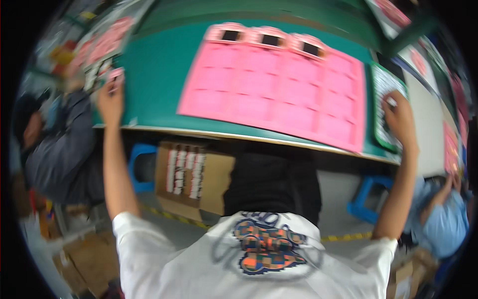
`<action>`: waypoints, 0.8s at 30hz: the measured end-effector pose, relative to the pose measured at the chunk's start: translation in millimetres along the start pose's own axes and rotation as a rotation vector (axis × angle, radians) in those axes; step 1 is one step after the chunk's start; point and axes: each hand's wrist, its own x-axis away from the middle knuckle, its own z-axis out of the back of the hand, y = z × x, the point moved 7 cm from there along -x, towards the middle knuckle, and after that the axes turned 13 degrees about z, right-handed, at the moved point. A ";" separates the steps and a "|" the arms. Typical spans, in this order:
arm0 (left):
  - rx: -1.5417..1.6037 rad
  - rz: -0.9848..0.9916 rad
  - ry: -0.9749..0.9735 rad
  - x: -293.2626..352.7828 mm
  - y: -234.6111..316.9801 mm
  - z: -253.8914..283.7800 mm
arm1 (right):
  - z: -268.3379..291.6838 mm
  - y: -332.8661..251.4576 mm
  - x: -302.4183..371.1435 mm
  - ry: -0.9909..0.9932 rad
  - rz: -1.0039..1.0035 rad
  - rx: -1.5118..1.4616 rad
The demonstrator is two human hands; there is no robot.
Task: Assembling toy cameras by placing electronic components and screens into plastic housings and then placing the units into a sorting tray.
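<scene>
My left hand [111,102] is at the left edge of the green table, its fingers closed on a small pink part [116,74] with a dark patch. My right hand [400,119] reaches over a green-rimmed tray [377,102] filled with small whitish pieces. Its fingers are bent together at a small pale thing, too blurred to name. Between my hands lies a pink tray [256,82] with rows of square recesses. Three pink cases with dark screens, the middle one a pink case [270,40], sit along its far edge.
A person in a dark sleeve [64,149] works at my left, beside more pink parts [112,40]. A person in light blue [445,219] is at the right. Below the table are a cardboard box [194,179] and blue stools [368,199]. A green post [411,35] stands far right.
</scene>
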 end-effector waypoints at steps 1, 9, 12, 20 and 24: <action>0.076 -0.119 0.021 5.5 18.6 11.8 | -2.0 -1.0 0.4 0.028 0.007 0.030; 0.455 -0.536 -0.194 98.2 241.7 46.9 | 13.0 -20.8 7.4 0.048 -0.030 0.008; 0.691 -0.767 -0.383 164.7 329.7 50.2 | 13.0 -17.1 10.0 0.074 -0.015 0.007; 0.782 -0.564 -0.634 231.3 392.0 7.7 | 10.7 -24.6 8.9 0.118 -0.041 -0.002; 0.755 -0.555 -0.605 233.8 391.7 3.6 | 8.7 -25.5 7.9 0.109 -0.004 0.005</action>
